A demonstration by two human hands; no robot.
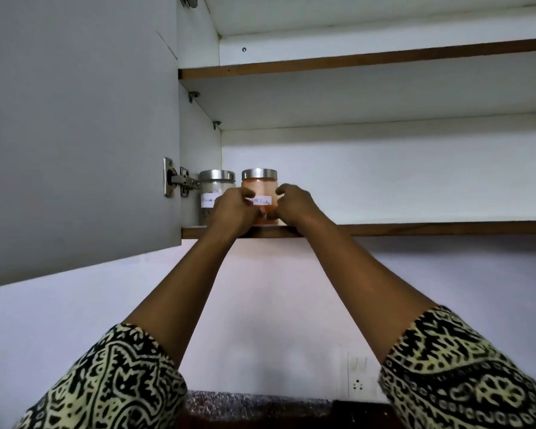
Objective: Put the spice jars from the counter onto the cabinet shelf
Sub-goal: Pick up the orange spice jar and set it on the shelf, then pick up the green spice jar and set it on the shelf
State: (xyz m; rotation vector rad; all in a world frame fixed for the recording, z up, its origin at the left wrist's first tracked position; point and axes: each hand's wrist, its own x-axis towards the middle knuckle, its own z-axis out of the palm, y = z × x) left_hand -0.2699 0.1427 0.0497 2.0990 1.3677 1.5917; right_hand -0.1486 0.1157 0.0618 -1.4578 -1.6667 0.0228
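Two glass spice jars with steel lids stand on the lowest cabinet shelf [415, 228] at its left end. The orange-filled jar [259, 188] carries a white handwritten label and sits beside a pale-filled jar [212, 188] nearer the cabinet wall. My left hand [232, 210] grips the orange jar's left side and partly covers the pale jar's label. My right hand [294, 205] curls round the orange jar's right side. Both arms reach upward in patterned sleeves.
The grey cabinet door [75, 134] hangs open on the left, its hinge [177, 181] close to the pale jar. A second shelf [353, 61] runs above. Below are a white wall, a socket [358, 382] and a speckled counter edge [254, 404].
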